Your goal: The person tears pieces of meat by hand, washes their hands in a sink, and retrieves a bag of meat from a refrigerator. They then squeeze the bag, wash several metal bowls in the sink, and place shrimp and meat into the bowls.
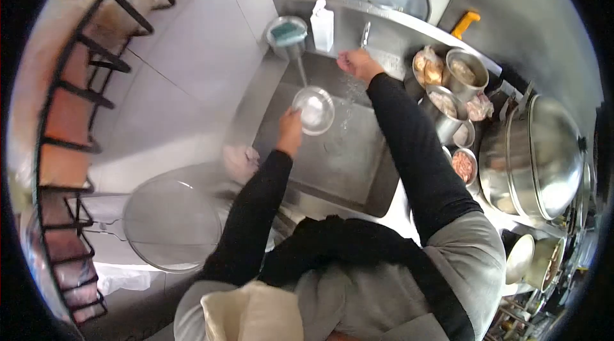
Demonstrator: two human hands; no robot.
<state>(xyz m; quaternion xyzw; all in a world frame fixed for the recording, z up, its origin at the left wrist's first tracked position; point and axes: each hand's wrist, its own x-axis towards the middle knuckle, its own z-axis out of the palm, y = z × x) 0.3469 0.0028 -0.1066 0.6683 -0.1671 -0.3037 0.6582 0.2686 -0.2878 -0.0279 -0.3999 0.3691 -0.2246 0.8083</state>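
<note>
My left hand [290,131] grips the rim of a small round metal bowl [314,111] with a bright, shiny inside. I hold it over the left part of a steel sink [342,168]. At the back of the sink my right hand [357,64] is beside the tap [365,35], its fingers curled in. Whether those fingers hold anything is hidden. Wet streaks show on the sink wall below that hand. A white bottle [323,26] stands on the back ledge, and a metal pot with something green in it [286,35] is at the far left corner.
Metal pots of food [441,103] crowd the ledge right of the sink, near my right forearm. A large lidded steamer [534,155] stands farther right. A round mesh strainer [171,226] is at left, near a black rack [70,88]. An orange handle [465,24] is behind.
</note>
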